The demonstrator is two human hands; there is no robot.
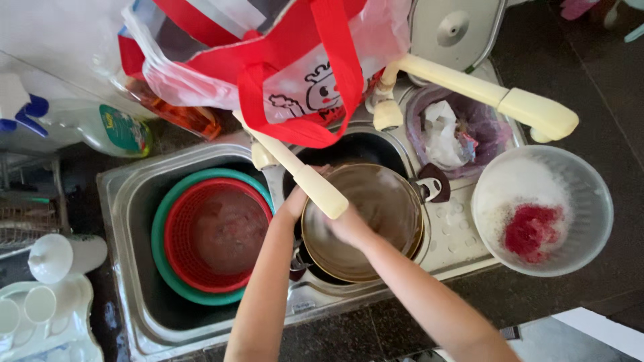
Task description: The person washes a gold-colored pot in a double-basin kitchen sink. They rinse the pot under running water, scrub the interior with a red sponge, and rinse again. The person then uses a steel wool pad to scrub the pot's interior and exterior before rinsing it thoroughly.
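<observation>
Pan: a brown frying pan [376,214] sits tilted over the right basin of the steel sink [127,201], its dark handle [433,186] pointing right.
Right hand: the right hand [349,228] is pressed inside the pan, blurred; whether the fingers are curled or flat, I cannot tell.
Left hand: the left hand [295,201] is at the pan's left rim, half hidden under the cream tap spout [302,175]; it seems to grip the rim, but I cannot tell for sure.
Left basin: a red colander [218,234] nests in a green basin [161,234].
Right of sink: a clear bowl [590,201] holds foam and a red scrubber [533,231].
Behind: a second cream tap [483,90], a purple strainer [490,134] with a crumpled wrapper, and a red-handled bag [268,60].
Far left: a dish soap bottle [100,127] lying flat.
</observation>
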